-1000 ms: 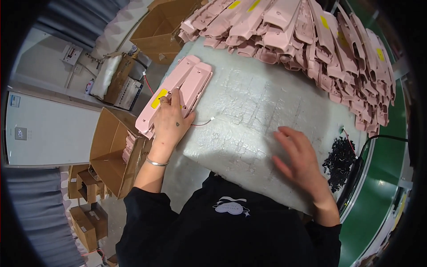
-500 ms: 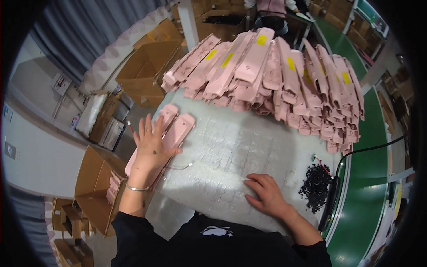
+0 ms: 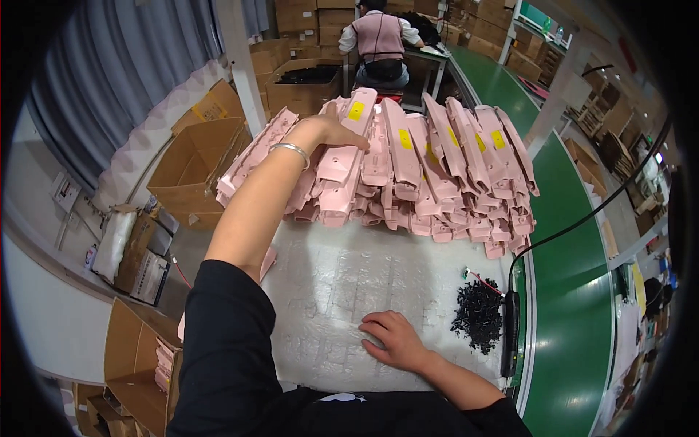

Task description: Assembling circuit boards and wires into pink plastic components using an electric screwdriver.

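Observation:
A large heap of long pink plastic shells [image 3: 397, 156], several with yellow labels, covers the far side of the table. My left hand [image 3: 338, 133] reaches over the heap and grips one labelled pink plastic shell [image 3: 342, 162] across its width. The thumb shows at that shell's right edge; the other fingers are partly hidden. Two pink shells laid at the left of the table are mostly covered by my left arm. My right hand [image 3: 397, 341] rests on the wrapped tabletop [image 3: 349, 277], thumb apart from the loosely bent fingers, holding nothing.
At the right lie a pile of small black screws [image 3: 477, 320], a black electric screwdriver [image 3: 511, 331] with its cord, and a red-and-white wire [image 3: 482, 280]. A green conveyor [image 3: 568, 291] runs alongside. Cardboard boxes [image 3: 196, 171] stand at left. Ahead, another person [image 3: 380, 40] sits.
My left hand has left the two shells at the left and moved forward onto the heap, gripping a shell. My right hand stays on the tabletop. The view has tilted up.

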A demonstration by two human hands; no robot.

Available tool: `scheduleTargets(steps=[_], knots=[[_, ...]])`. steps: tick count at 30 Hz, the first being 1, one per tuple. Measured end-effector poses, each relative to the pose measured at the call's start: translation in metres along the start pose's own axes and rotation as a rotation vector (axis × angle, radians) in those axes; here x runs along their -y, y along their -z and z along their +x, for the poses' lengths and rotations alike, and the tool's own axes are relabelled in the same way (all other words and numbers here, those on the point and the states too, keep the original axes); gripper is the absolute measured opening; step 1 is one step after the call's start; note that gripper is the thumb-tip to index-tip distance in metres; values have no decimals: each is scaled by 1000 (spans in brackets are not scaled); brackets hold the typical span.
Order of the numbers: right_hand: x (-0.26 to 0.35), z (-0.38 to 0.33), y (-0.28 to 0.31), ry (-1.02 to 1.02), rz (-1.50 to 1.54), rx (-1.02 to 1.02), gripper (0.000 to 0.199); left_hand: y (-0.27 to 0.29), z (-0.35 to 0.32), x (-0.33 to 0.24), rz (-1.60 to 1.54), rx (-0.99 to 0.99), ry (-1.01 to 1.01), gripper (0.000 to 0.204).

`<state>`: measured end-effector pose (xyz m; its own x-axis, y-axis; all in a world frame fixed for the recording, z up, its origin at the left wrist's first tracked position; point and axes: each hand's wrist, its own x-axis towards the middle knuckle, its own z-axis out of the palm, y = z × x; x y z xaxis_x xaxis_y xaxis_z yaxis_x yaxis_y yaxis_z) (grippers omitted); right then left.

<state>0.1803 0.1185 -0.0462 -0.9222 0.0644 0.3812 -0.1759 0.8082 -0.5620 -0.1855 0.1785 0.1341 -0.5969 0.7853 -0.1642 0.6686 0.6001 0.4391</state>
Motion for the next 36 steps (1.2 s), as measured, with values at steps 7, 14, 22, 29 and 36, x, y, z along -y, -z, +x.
scheduleTargets(steps=[7, 14, 22, 29, 36], knots=[[-5, -2, 3, -21, 33, 19, 27, 12, -9, -6, -225, -72, 101, 119], [-3, -3, 1, -22, 47, 18, 27, 18, 1, 19, -127, -251, 57, 105], [-7, -2, 6, 25, 164, -112, 30, 39, -76, -2, -776, -123, -248, 87], [58, 52, 75, -191, 315, -421, 77, -55, -186, -19, -1278, -300, -470, 91], [62, 55, 64, -183, 1150, -86, 80, -119, -260, -12, -1656, 146, -396, 81]])
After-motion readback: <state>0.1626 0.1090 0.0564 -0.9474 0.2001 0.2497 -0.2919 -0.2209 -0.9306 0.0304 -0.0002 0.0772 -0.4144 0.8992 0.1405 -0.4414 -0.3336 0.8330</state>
